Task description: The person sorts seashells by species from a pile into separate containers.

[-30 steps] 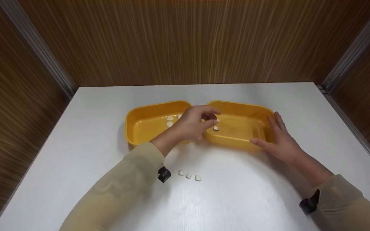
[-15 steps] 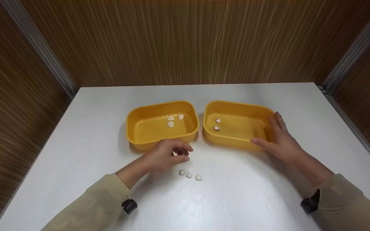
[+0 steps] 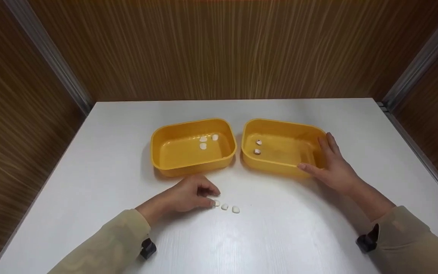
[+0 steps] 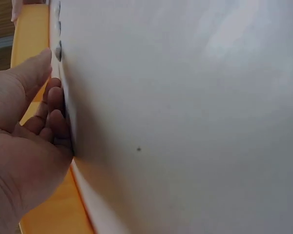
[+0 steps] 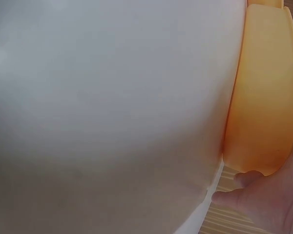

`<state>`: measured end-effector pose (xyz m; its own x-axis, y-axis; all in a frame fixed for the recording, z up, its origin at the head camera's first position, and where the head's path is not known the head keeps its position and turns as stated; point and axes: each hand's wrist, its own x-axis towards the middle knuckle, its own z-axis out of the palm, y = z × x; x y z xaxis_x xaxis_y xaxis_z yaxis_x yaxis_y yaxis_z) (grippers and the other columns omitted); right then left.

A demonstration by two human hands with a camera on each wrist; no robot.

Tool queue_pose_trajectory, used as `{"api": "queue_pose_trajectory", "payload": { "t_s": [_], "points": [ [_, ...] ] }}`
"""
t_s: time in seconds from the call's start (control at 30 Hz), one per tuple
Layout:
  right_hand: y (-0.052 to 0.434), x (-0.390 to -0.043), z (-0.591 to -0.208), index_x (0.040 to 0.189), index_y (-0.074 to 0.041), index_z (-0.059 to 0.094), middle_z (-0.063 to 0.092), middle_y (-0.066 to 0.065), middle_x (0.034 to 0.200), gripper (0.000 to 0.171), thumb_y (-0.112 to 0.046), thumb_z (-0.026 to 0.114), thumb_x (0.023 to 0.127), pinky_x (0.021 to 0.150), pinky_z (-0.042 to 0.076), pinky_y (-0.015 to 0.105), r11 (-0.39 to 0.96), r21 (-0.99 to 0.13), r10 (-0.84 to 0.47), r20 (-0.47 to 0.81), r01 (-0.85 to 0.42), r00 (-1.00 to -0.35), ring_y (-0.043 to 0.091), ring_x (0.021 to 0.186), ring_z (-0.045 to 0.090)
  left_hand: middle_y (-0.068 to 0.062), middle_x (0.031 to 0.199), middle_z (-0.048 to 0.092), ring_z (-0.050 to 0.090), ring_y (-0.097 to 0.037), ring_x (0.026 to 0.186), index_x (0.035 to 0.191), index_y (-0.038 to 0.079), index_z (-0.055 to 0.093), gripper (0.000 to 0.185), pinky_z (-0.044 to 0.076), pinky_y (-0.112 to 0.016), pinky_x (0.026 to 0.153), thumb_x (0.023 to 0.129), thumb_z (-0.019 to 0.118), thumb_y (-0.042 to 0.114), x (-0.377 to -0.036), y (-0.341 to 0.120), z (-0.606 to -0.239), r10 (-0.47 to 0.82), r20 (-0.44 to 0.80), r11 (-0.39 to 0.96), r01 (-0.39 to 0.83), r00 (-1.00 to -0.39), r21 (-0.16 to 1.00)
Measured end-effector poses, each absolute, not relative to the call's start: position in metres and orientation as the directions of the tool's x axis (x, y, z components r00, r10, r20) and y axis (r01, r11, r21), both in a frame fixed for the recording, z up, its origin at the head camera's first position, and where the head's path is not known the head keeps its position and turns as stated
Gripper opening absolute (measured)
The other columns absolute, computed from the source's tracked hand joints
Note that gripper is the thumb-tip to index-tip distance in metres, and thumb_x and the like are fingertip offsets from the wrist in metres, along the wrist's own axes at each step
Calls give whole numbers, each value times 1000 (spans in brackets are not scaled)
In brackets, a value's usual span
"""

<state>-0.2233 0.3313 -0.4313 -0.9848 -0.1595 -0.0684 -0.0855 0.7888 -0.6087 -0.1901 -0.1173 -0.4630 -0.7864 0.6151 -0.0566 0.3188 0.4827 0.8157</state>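
Two yellow tubs stand side by side on the white table (image 3: 280, 228). The left tub (image 3: 173, 165) holds three small white pieces (image 3: 203, 139). Two more pieces (image 3: 257, 151) lie in the right tub (image 3: 280, 165). Three white pieces (image 3: 225, 207) sit in a row on the table in front of the tubs. My left hand (image 3: 203, 198) rests on the table with its fingers loosely curled and its fingertips at the leftmost piece. In the left wrist view the thumb (image 4: 36, 66) points at the pieces (image 4: 58, 48), with nothing between thumb and fingers. My right hand (image 3: 318, 156) lies with straight fingers against the right tub's (image 5: 263, 97) near right corner.
Brown wood-grain walls close in the table at the back and on both sides, with metal strips (image 3: 51, 64) in the corners. Bare white tabletop (image 3: 101, 152) lies left of the tubs and along the near edge.
My left hand left the right tub, where a second piece now lies, and came back and down to the row of pieces on the table. The right hand has not moved.
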Motion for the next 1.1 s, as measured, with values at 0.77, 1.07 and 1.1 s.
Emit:
{"api": "queue_pose_trajectory", "payload": {
  "t_s": [0.77,1.07,1.1],
  "points": [
    [331,-226,-432,170,-21,-11,-28,1,174,118,-67,68,96,114,18,82,790,-607,-162,-77,-83,-984,58,156,5,5,104,67,58,-14,100,106,20,84,17,48,-30,91,90,87,16,-188,-118,-468,623,-42,497,354,-781,792],
    [332,-225,-433,170,-21,-10,-27,5,174,116,-64,68,96,113,20,82,792,-604,-160,-63,-90,-985,60,155,6,5,102,66,58,-14,98,105,20,84,15,49,-29,89,91,86,14,-188,-117,-470,620,-37,492,352,-784,796],
    [331,-225,-433,170,-20,-10,-27,5,174,116,-64,68,97,113,20,82,792,-604,-161,-63,-91,-985,60,155,7,4,101,66,57,-14,97,104,20,84,14,49,-29,88,91,85,14,-188,-117,-470,621,-35,491,354,-783,796]
  ]
}}
